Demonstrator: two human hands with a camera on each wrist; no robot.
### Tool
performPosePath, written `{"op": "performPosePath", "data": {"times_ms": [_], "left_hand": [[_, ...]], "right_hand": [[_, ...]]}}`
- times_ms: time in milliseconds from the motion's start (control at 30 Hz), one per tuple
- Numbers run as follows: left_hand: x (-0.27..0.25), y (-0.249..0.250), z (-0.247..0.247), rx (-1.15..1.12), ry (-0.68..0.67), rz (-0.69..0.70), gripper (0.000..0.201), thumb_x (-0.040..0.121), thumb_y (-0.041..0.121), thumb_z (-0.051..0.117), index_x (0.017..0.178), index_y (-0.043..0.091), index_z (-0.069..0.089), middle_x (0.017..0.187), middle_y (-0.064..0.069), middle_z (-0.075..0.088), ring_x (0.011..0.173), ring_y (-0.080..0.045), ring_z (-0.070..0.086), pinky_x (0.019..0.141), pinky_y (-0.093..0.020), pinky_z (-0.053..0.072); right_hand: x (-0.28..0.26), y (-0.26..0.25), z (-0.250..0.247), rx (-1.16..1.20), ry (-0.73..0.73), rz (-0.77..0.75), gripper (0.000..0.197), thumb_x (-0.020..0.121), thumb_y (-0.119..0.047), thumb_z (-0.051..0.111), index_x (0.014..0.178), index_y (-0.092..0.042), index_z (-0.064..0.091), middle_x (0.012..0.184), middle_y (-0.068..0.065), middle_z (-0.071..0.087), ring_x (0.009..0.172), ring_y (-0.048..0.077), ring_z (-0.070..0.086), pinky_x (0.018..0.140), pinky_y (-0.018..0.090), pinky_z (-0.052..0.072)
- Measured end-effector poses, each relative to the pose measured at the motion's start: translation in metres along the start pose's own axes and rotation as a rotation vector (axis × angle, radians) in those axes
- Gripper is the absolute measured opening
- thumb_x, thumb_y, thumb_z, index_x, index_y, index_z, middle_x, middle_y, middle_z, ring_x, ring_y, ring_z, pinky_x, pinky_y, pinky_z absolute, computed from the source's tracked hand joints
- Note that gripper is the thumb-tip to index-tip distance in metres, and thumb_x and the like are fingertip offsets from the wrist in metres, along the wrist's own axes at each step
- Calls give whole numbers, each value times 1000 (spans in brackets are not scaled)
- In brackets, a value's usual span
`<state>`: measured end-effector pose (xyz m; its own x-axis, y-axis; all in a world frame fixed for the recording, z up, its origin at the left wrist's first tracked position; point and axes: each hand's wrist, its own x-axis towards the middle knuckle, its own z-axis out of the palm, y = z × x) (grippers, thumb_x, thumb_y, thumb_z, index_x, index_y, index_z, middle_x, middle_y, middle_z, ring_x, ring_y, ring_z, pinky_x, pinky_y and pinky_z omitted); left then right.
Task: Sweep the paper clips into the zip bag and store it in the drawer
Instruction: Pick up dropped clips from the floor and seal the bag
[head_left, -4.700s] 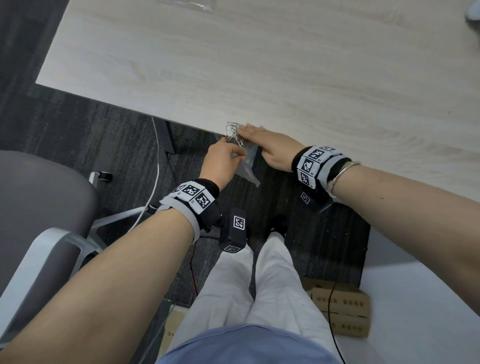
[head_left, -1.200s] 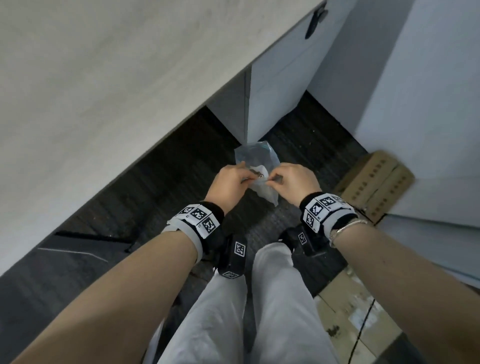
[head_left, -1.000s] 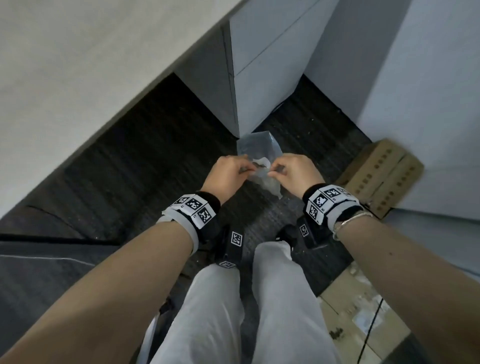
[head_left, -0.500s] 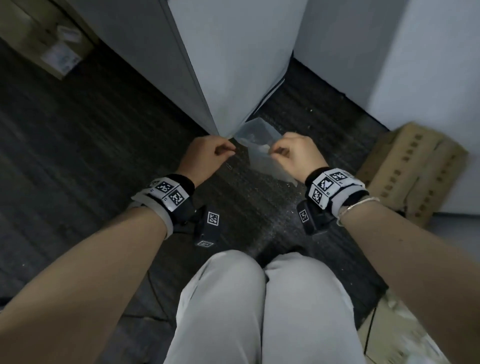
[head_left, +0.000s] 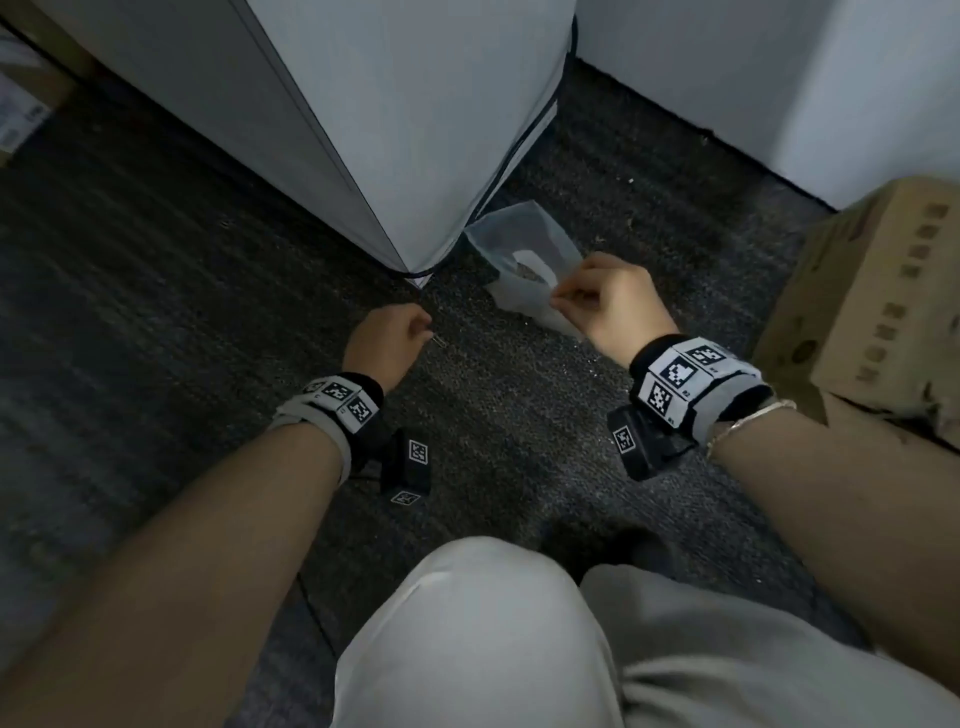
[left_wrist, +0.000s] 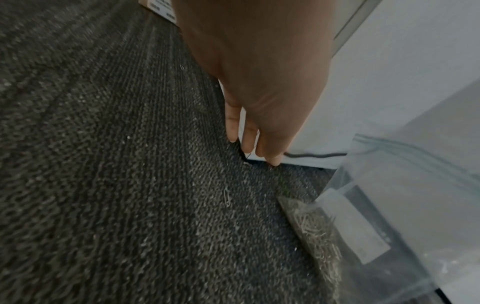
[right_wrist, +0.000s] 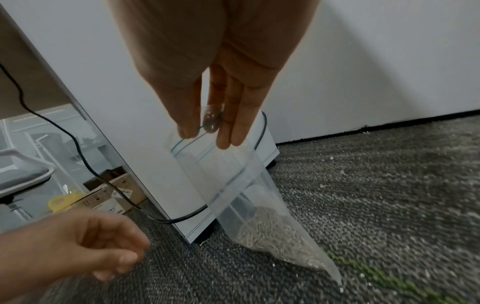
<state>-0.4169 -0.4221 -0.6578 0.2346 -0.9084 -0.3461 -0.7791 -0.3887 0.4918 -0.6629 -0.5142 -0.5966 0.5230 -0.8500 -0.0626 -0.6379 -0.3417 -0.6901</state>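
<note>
My right hand (head_left: 563, 301) pinches the top edge of the clear zip bag (head_left: 519, 244), which hangs from it just above the carpet. A heap of paper clips (right_wrist: 272, 232) fills the bag's lower corner. The zip strip (right_wrist: 197, 131) sits between my right thumb and fingers. My left hand (head_left: 423, 327) is low over the carpet by the corner of the white drawer cabinet (head_left: 415, 104), apart from the bag. One loose paper clip (head_left: 439, 340) lies on the carpet beside its fingertips (left_wrist: 270, 158). I see nothing held in the left hand.
A black cable (right_wrist: 78, 144) runs around the cabinet's foot. A cardboard box (head_left: 872, 301) stands on the right against the white wall (head_left: 727, 52). More boxes (right_wrist: 109, 197) lie behind the cabinet. My knees (head_left: 493, 623) fill the lower view over dark carpet.
My view has dropped from the table edge to the floor. The left hand has let go of the bag and moved down and left to the carpet. The bag hangs from the right hand alone.
</note>
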Motion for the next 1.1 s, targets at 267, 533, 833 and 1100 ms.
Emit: {"op": "performPosePath", "data": {"times_ms": [267, 533, 833, 1100], "left_hand": [[30, -24, 60, 133, -60, 11, 32, 91, 6, 50, 122, 7, 56, 124, -18, 54, 113, -33, 51, 95, -42, 43], [41, -36, 86, 197, -44, 38, 27, 89, -2, 46, 110, 3, 61, 122, -18, 52, 112, -32, 47, 88, -37, 41], [36, -33, 91, 216, -33, -19, 16, 87, -2, 41, 89, 2, 57, 103, -18, 58, 98, -33, 53, 79, -44, 46], [32, 28, 4, -326, 536, 167, 14, 92, 14, 50, 98, 3, 57, 97, -15, 59, 84, -22, 53, 75, -22, 41]], "right_hand": [[-19, 15, 13, -19, 67, 0, 10, 80, -17, 71, 83, -8, 72, 88, 7, 63, 80, 16, 58, 72, 21, 41], [-19, 20, 23, 42, 14, -55, 7, 81, -14, 69, 83, -7, 70, 87, 8, 62, 77, 17, 59, 72, 27, 48], [-22, 30, 32, 49, -11, -33, 7, 81, -18, 69, 84, -12, 70, 83, -7, 54, 66, 12, 55, 66, 29, 50], [-21, 21, 23, -67, -21, -27, 8, 82, -27, 65, 85, -20, 67, 91, -3, 65, 73, 20, 61, 64, 31, 48]]}}
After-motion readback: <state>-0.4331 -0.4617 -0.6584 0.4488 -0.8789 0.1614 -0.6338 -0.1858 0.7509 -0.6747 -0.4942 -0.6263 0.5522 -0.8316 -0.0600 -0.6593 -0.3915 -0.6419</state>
